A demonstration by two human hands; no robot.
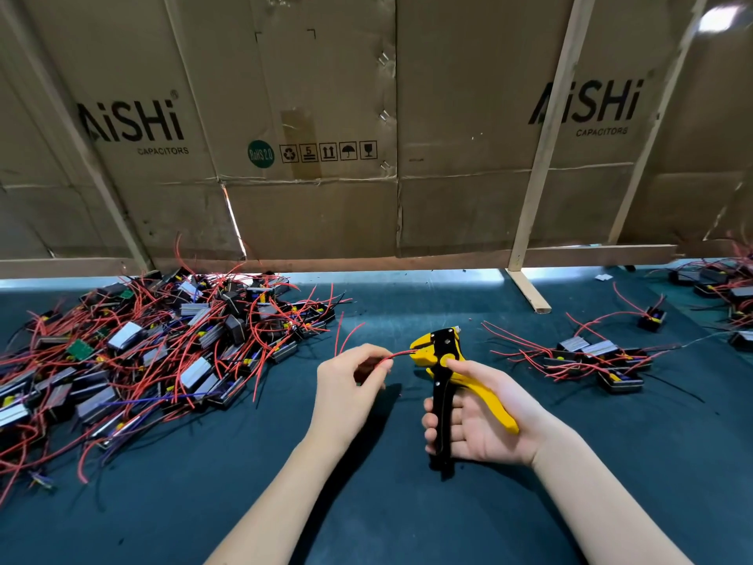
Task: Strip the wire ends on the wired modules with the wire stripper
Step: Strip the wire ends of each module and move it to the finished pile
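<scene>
Right hand (476, 418) grip wraps yellow-black plastic wire stripper (444, 373); left hand (350, 381) pinches thin red wire (401, 354) into its jaws, over dark felt-like tabletop (407, 515).

Even, fairly bright light falls from above. A white glare patch (721, 16) burns out the top right corner. Daylight glows through the gap (407, 275) at the table's (611, 462) far edge. Soft shadows lie beneath both hands. Wide-angle distortion bends the frame's edges; focus is sharp at centre, softer toward the corners.
</scene>
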